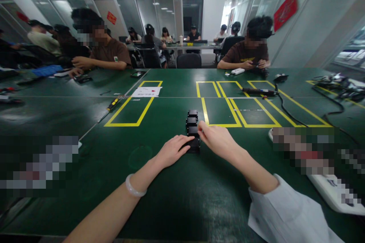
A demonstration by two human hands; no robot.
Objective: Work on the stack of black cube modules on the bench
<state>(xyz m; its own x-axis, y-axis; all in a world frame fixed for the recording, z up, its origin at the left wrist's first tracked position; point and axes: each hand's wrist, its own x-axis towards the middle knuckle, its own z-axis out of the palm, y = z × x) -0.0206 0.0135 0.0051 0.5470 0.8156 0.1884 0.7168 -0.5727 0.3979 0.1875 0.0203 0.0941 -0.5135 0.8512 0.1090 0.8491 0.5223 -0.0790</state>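
Several small black box-shaped parts (192,122) stand in a line on the green table, running away from me. My left hand (176,150) lies low, its fingers stretched out, with the fingertips on the nearest black part (194,146). At the right side of the line is my right hand (216,139), thumb and forefinger pinched together close against the second-nearest black part (193,131). Whatever is between those fingertips, if anything, is hidden.
Yellow tape outlines (225,125) mark the green table (171,197). A yellow-black screwdriver (113,104) and a white paper (146,91) lie left; a black corded tool (259,92) and a white power strip (327,193) lie right. Two co-workers sit opposite.
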